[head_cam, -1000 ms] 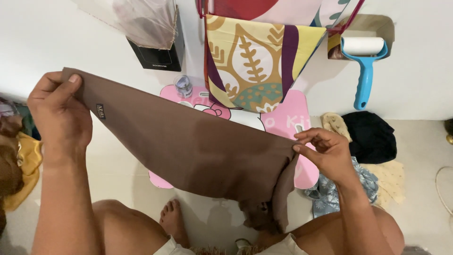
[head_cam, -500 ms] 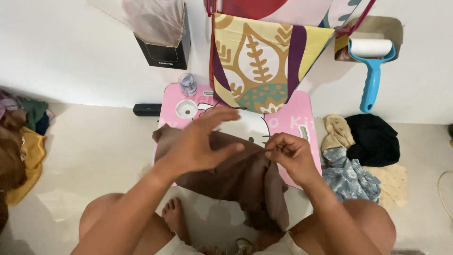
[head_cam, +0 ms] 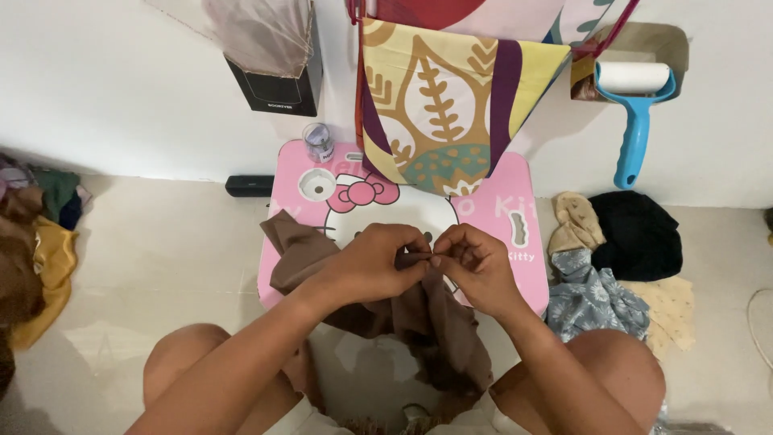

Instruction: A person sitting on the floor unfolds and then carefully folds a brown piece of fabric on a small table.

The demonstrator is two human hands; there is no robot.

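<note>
A plain white wall (head_cam: pixel 121 89) meets a pale tiled floor (head_cam: pixel 161 258). A patterned cloth (head_cam: pixel 447 105) hangs against the wall, with a blue lint roller (head_cam: pixel 636 105) to one side. Heaps of clothes (head_cam: pixel 620 258) lie on the floor on both sides. The light is soft and even.

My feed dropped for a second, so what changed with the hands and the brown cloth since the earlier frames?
The left hand swung in from far out on the left to meet the right hand over the pink table. Both now pinch the same edge of the brown cloth, which went from stretched wide to bunched, draping down between the knees. The patterned bag, blue lint roller and clothes pile stayed put.
</note>
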